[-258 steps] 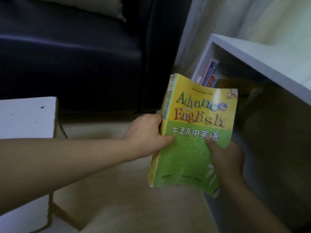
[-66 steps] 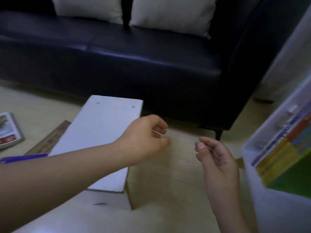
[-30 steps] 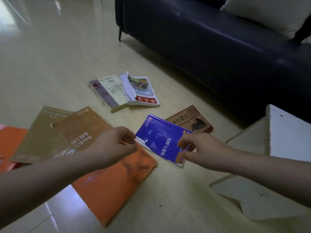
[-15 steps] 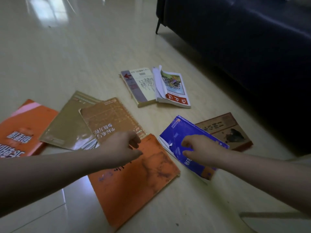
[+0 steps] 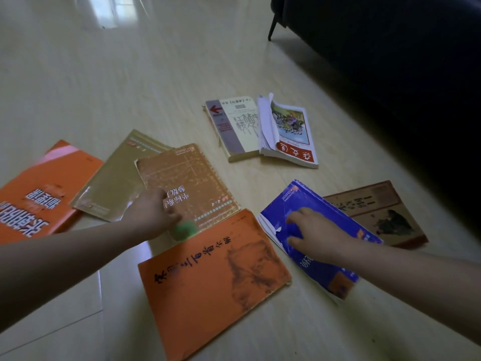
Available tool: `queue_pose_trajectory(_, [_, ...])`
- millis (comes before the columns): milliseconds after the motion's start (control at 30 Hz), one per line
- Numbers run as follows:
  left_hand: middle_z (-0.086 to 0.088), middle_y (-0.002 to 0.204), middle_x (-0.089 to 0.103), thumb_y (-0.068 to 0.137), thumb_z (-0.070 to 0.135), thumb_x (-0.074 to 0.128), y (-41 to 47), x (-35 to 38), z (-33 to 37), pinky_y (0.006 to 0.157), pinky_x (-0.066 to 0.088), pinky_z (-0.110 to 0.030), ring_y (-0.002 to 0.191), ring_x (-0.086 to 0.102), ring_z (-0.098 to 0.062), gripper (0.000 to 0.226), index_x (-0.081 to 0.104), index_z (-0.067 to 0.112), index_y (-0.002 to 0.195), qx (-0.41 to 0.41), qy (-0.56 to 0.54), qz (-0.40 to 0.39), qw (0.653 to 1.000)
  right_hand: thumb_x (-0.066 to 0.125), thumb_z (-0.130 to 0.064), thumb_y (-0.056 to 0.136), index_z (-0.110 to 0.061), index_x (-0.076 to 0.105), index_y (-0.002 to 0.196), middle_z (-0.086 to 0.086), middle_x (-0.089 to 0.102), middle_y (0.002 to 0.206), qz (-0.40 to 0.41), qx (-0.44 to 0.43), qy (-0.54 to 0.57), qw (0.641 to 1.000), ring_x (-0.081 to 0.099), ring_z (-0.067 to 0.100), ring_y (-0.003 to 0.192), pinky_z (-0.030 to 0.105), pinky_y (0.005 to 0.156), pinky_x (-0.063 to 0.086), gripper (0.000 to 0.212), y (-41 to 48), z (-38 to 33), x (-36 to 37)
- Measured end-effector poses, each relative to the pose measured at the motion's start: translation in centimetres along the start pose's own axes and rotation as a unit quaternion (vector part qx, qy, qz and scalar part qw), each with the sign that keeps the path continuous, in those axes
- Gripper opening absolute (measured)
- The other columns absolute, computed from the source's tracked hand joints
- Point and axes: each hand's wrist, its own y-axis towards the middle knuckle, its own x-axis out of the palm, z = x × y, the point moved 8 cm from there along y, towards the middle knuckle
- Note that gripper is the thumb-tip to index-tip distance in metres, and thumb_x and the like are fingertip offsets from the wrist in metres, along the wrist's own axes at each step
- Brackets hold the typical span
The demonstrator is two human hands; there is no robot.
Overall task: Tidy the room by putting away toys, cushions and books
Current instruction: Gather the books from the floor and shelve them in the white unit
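Nearest, flat on the floor: one large orange book. Next, my right hand, arm in from the right, palm down, fingers straight and spread on the blue book, whose edge overlaps a brown picture-cover book. My left hand, arm in from the left, hangs blurred over the patterned brown book; whether its fingers hold anything, I cannot tell. Under that: gold book; beside it, orange-pink book. Farther: cream book touching a curled-page book. Farthest: dark sofa.
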Motion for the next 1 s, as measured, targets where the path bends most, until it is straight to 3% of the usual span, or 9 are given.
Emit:
queue_pose_trajectory(233, [-0.021, 0.143, 0.037, 0.076, 0.031, 0.079, 1.2, 1.3, -1.3, 0.091, 0.043, -0.037, 0.120, 0.049, -0.034, 0.084, 0.034, 0.005, 0.142, -0.086, -0.151, 0.047, 0.984, 0.062, -0.041, 0.088, -0.022, 0.031, 0.145, 0.009, 0.015, 0.158, 0.009, 0.050, -0.057, 0.997, 0.009, 0.033, 0.147, 0.047, 0.116, 0.027, 0.067, 1.1, 2.9, 0.9])
queue_pose_trajectory(333, [-0.019, 0.142, 0.039, 0.073, 0.031, 0.081, 1.9, 1.4, -2.4, 0.093, 0.048, -0.042, 0.119, 0.049, -0.035, 0.089, 0.032, 0.007, 0.144, -0.127, -0.224, 0.081, 0.963, 0.067, -0.042, 0.084, -0.024, 0.021, 0.146, 0.009, 0.004, 0.160, 0.028, 0.089, -0.048, 0.994, 0.007, 0.037, 0.147, 0.054, 0.115, 0.025, 0.079, 1.8, 4.5, 0.6])
queue_pose_trajectory(433, [-0.013, 0.133, 0.045, 0.071, 0.027, 0.084, 2.0, 2.0, -3.6, 0.079, 0.054, -0.042, 0.100, 0.060, -0.036, 0.090, 0.031, 0.009, 0.142, -0.192, -0.330, 0.090, 0.920, 0.072, -0.049, 0.078, -0.025, -0.001, 0.152, 0.010, -0.006, 0.160, 0.000, 0.158, -0.047, 0.986, 0.010, 0.041, 0.145, 0.058, 0.112, 0.029, 0.107, 1.9, 6.6, 1.6])
queue_pose_trajectory(500, [-0.011, 0.123, 0.053, 0.070, 0.022, 0.085, 2.4, 2.8, -3.9, 0.080, 0.056, -0.046, 0.095, 0.064, -0.036, 0.081, 0.039, 0.005, 0.134, -0.210, -0.409, 0.074, 0.885, 0.073, -0.053, 0.075, -0.023, -0.012, 0.151, 0.012, -0.006, 0.160, -0.023, 0.190, -0.055, 0.980, 0.010, 0.041, 0.145, 0.058, 0.111, 0.029, 0.118, 1.6, 7.5, 2.6])
queue_pose_trajectory(567, [-0.019, 0.109, 0.065, 0.073, 0.014, 0.081, 2.8, 4.3, -3.2, 0.083, 0.056, -0.052, 0.087, 0.068, -0.037, 0.051, 0.055, -0.003, 0.114, -0.188, -0.467, 0.019, 0.864, 0.074, -0.056, 0.073, -0.021, -0.014, 0.151, 0.014, 0.001, 0.159, -0.023, 0.195, -0.074, 0.978, 0.016, 0.040, 0.144, 0.056, 0.109, 0.031, 0.122, 1.5, 8.1, 3.0])
queue_pose_trajectory(633, [-0.020, 0.092, 0.069, 0.079, 0.010, 0.075, 2.7, 5.2, -2.3, 0.084, 0.055, -0.046, 0.082, 0.068, -0.034, 0.022, 0.064, 0.002, 0.095, -0.162, -0.454, -0.020, 0.876, 0.078, -0.056, 0.067, -0.021, -0.008, 0.150, 0.014, 0.015, 0.155, 0.007, 0.196, -0.065, 0.978, 0.027, 0.036, 0.140, 0.052, 0.107, 0.036, 0.124, 1.6, 8.3, 2.7])
queue_pose_trajectory(733, [-0.014, 0.081, 0.067, 0.085, 0.009, 0.068, 2.7, 5.7, -1.4, 0.078, 0.052, -0.041, 0.073, 0.065, -0.029, 0.018, 0.064, 0.005, 0.102, -0.148, -0.435, -0.022, 0.888, 0.082, -0.048, 0.065, -0.018, 0.015, 0.145, 0.012, 0.032, 0.143, 0.063, 0.202, -0.038, 0.977, 0.040, 0.031, 0.130, 0.044, 0.102, 0.043, 0.109, 1.7, 8.6, 1.7])
queue_pose_trajectory(833, [-0.014, 0.089, 0.064, 0.091, -0.003, 0.054, 2.4, 5.3, 0.5, 0.072, 0.058, -0.038, 0.068, 0.065, -0.026, 0.018, 0.052, 0.007, 0.106, -0.138, -0.498, -0.027, 0.856, 0.082, -0.042, 0.068, -0.015, 0.037, 0.133, 0.011, 0.038, 0.133, 0.081, 0.231, -0.033, 0.969, 0.048, 0.026, 0.118, 0.035, 0.092, 0.047, 0.084, 1.2, 9.3, 0.7])
queue_pose_trajectory(1000, [-0.011, 0.093, 0.056, 0.094, -0.006, 0.048, 1.1, 3.4, 4.4, 0.052, 0.056, -0.019, 0.072, 0.062, -0.021, 0.027, 0.045, 0.010, 0.116, -0.097, -0.569, -0.027, 0.816, 0.070, -0.030, 0.085, -0.012, 0.048, 0.123, 0.011, 0.052, 0.123, 0.071, 0.268, 0.042, 0.960, 0.059, 0.022, 0.100, 0.031, 0.072, 0.049, 0.048, 1.4, 10.7, 0.5])
